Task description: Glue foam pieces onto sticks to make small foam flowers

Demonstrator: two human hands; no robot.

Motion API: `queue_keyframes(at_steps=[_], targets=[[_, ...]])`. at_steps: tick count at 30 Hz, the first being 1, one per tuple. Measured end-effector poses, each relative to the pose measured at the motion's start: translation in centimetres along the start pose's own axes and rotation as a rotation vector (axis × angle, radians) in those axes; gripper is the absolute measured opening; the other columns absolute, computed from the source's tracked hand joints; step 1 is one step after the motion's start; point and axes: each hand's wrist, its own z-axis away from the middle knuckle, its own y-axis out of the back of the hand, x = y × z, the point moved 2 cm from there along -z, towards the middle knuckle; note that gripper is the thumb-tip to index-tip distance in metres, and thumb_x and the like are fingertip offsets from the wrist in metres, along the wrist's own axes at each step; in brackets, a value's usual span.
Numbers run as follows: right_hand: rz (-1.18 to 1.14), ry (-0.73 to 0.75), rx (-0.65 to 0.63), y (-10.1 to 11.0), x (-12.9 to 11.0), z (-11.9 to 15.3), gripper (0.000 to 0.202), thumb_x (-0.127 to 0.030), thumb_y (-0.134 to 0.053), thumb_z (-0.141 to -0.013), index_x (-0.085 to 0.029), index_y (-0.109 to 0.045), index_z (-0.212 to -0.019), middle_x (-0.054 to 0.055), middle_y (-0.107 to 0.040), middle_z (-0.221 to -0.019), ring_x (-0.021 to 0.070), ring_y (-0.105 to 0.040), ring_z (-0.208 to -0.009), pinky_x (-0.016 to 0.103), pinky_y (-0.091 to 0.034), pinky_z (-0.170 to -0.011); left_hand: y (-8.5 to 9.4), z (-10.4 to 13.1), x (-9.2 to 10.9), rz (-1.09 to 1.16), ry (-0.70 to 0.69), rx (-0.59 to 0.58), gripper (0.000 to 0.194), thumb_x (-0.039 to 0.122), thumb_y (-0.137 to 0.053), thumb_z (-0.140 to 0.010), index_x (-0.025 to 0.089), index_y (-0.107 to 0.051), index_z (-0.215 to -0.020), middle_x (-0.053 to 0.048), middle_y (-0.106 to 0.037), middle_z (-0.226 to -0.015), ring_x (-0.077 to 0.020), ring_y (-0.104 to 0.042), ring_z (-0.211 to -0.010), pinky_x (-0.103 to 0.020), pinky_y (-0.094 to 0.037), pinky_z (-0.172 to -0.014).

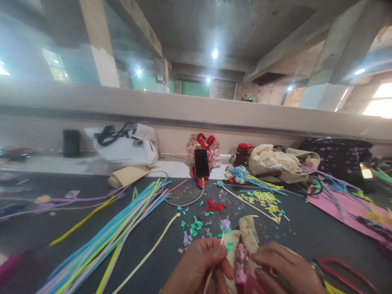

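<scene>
My left hand (203, 263) is closed in a pinch on a thin pale stem (222, 238). A small purple flower (226, 224) with teal bits under it tops the stem. Curled and slightly blurred, my right hand (283, 265) is just right of a stained pink tool with a narrow tip (241, 261), which looks like a glue gun. What its fingers hold, if anything, is hidden. Beige cloth (248, 230) lies under and beyond the tool tip. Short teal pieces (194, 226) and red pieces (215, 205) are scattered beyond my left hand.
Long coloured pipe-like strips (122, 232) and a cream stem (150, 257) lie on the left. A phone (201, 163) leans on a patterned bag at the back, its cable (186, 205) looping forward. Yellow-green pieces (265, 198), finished flowers (237, 174) and red-handled scissors (346, 269) are rightward.
</scene>
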Motion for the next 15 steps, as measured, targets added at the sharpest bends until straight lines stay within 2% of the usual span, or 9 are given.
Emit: queue_keyframes(at_steps=[3,6,10,15], targets=[[-0.139,0.053,0.025,-0.4,-1.2,-2.2,0.015,-0.01,-0.047,-0.08,-0.018,-0.055,-0.09,0.007,-0.061,-0.075,0.0129,-0.059,-0.065,0.019,-0.047,-0.056,-0.3,0.0,-0.1,-0.024,0.024,-0.038,0.037,0.045,-0.07,-0.053,0.012,-0.053,-0.05,0.001,-0.058,-0.04,-0.0065,-0.049,-0.028,-0.013,-0.026,-0.026],[-0.205,0.075,0.061,-1.3,-1.4,-3.3,0.013,-0.009,-0.047,-0.079,-0.017,-0.055,-0.085,0.006,-0.06,-0.071,0.0131,-0.057,-0.063,0.02,-0.045,-0.055,-0.5,0.3,-0.2,-0.011,0.013,-0.037,0.033,0.041,-0.069,-0.055,0.011,-0.055,-0.052,0.0,-0.059,-0.042,-0.0055,-0.048,-0.029,-0.013,-0.024,-0.027],[-0.234,0.062,0.073,-1.8,-1.1,-3.6,0.009,-0.01,-0.048,-0.08,-0.017,-0.053,-0.083,0.005,-0.059,-0.068,0.0124,-0.055,-0.061,0.02,-0.044,-0.054,-0.5,0.6,-0.3,-0.025,-0.077,-0.002,0.035,0.039,-0.064,-0.06,0.008,-0.056,-0.047,0.0,-0.053,-0.036,-0.0025,-0.043,-0.029,-0.012,-0.021,-0.03],[-0.259,0.068,0.039,-1.9,-0.9,-3.4,0.01,-0.01,-0.046,-0.081,-0.018,-0.052,-0.079,0.003,-0.057,-0.066,0.0117,-0.053,-0.061,0.02,-0.041,-0.054,-0.7,0.4,-0.4,-0.086,0.024,-0.047,0.038,0.044,-0.067,-0.055,0.009,-0.056,-0.047,0.0,-0.054,-0.038,-0.0032,-0.043,-0.03,-0.013,-0.022,-0.031]])
